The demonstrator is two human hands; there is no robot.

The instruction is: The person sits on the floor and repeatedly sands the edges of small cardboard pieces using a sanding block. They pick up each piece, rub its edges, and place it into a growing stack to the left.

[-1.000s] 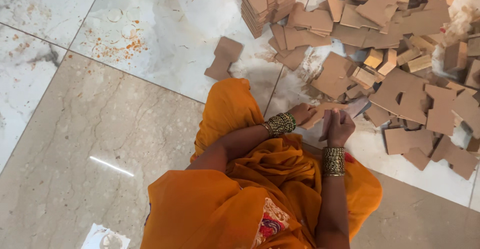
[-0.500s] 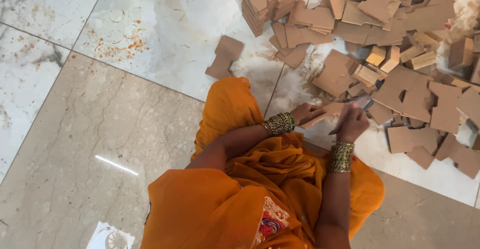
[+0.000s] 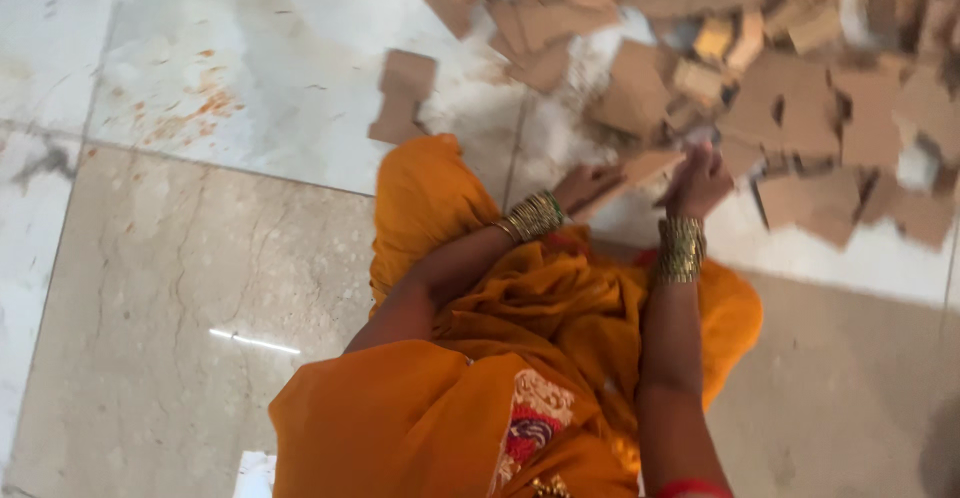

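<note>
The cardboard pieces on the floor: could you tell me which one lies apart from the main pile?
The cardboard piece on the white tile, left of the pile and above the orange-clad knee. It lies with bare floor around it; the others overlap.

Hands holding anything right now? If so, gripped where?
Both hold one flat brown cardboard piece: left hand at its lower-left end, right hand at its right end. Motion blur hides the exact finger placement.

A cardboard piece (image 3: 640,170) is held between both hands just before the cardboard heap (image 3: 800,78); two stacked pieces (image 3: 402,98) lie left of the heap on the floor (image 3: 200,288).
</note>
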